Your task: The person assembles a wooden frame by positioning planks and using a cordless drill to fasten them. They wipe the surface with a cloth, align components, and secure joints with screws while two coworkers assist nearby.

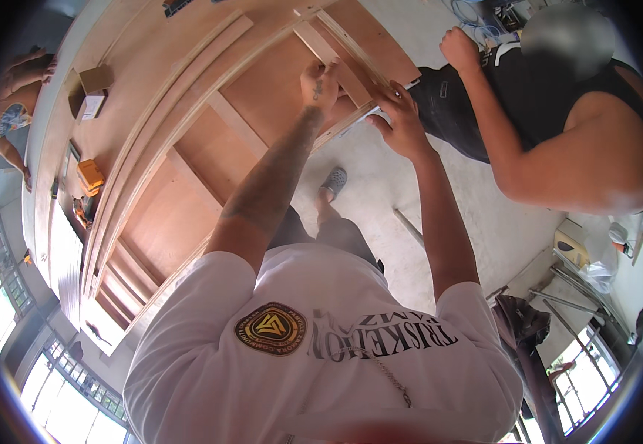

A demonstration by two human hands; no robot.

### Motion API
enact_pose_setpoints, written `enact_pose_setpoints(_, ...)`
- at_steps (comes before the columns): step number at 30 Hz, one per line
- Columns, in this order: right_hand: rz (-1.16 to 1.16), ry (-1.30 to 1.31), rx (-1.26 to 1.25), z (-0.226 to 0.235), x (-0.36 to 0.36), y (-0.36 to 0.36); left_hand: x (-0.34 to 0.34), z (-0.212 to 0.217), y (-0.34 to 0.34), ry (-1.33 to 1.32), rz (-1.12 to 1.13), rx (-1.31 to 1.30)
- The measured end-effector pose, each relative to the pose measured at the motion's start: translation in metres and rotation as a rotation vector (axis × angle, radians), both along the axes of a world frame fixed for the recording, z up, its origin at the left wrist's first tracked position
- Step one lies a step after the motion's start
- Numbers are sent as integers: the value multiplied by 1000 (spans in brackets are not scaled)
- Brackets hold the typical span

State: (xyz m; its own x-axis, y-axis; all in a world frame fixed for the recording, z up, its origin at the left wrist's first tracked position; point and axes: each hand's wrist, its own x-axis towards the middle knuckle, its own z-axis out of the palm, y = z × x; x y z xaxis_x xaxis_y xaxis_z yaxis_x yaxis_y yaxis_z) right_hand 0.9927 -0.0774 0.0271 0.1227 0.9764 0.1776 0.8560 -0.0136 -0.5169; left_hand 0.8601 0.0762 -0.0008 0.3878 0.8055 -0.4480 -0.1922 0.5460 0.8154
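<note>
A long plywood panel (pixel 162 196) with a frame of wooden strips slants across the bench in front of me. My left hand (pixel 319 86) is closed at the side of a pale wooden slat (pixel 347 78) near the panel's right end, its fingertips partly hidden. To the right, my right hand (pixel 401 122) rests its fingers on the frame's end corner. Its thumb is held apart below them. Several crosspieces (pixel 236 118) divide the panel into bays.
A person in black (pixel 536 111) stands close on the right, one fist raised. Another person (pixel 14 118) is at the far left. An open carton (pixel 91 89) and a yellow-orange tool (pixel 90 176) lie on the bench. A rod (pixel 409 226) lies on the floor.
</note>
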Motion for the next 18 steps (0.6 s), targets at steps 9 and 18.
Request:
enact_pose_setpoints(9, -20, 71, 103, -14, 6, 16, 15, -20, -8, 20, 167, 68)
enact_pose_setpoints(18, -49, -48, 189, -18, 6, 21, 27, -40, -11, -8, 263, 164)
